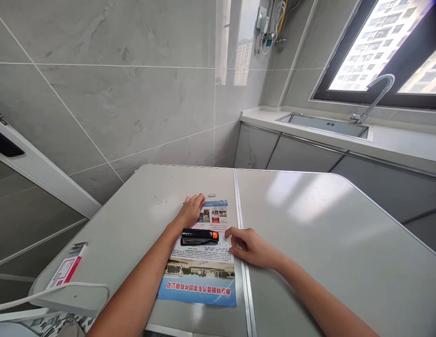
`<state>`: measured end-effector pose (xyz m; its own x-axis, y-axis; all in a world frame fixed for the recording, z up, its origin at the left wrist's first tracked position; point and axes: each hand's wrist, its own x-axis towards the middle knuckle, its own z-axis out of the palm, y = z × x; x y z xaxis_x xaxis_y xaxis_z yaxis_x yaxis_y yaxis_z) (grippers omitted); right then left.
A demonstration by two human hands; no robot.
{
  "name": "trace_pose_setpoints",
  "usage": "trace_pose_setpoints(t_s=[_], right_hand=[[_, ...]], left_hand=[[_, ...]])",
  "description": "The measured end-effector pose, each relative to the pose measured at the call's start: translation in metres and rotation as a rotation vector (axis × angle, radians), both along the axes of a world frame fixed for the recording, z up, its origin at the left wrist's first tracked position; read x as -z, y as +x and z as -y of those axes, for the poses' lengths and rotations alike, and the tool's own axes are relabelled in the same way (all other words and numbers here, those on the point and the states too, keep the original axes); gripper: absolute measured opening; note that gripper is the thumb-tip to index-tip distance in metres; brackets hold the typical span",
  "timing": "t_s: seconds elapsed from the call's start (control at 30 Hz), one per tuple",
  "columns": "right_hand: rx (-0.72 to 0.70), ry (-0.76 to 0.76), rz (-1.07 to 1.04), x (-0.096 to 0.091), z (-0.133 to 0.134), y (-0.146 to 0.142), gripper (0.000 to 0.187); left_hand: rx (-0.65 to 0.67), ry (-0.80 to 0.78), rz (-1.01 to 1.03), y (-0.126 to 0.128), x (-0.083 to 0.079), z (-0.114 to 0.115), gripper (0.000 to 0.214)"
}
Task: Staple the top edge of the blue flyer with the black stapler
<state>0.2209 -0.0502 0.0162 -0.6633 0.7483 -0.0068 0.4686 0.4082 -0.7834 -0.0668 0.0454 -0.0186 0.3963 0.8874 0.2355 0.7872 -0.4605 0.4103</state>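
Note:
A printed leaflet (pixel 200 269) lies flat on the table, its lettering upside down from where I look. Across its middle rests a black stapler (pixel 199 237) with an orange patch at its right end. My left hand (pixel 192 209) is at the leaflet's upper left corner, fingers curled together; what they hold, if anything, is hidden. My right hand (pixel 251 248) is at the leaflet's right edge, just right of the stapler and apart from it. Its thumb and fingers are spread with nothing between them. A small grey strip (pixel 211 195), perhaps staples, lies beyond the leaflet's far edge.
The pale table (pixel 309 243) has a metal seam (pixel 243 262) right of the leaflet. Tiny bits (pixel 160 201) are scattered to the left. A pink-and-white box (pixel 68 266) and a white cable (pixel 56 289) are at the left edge. A sink (pixel 323 124) stands beyond.

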Motion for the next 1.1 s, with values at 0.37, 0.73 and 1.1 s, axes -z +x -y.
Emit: trace_pose_setpoints(t_s=[0.37,0.73,1.1], right_hand=[[0.195,0.060,-0.002,0.014,-0.006,-0.001,0.022],[0.200,0.153,0.034,0.017,0.001,-0.015,0.018],[0.250,-0.050,-0.109,0.009,-0.005,-0.004,0.017]], left_hand=[[-0.052,-0.046,0.160,-0.004,-0.002,-0.003,0.025],[-0.059,-0.031,0.181,-0.005,-0.001,-0.003,0.021],[-0.058,-0.045,0.195,0.013,-0.004,0.005,0.022]])
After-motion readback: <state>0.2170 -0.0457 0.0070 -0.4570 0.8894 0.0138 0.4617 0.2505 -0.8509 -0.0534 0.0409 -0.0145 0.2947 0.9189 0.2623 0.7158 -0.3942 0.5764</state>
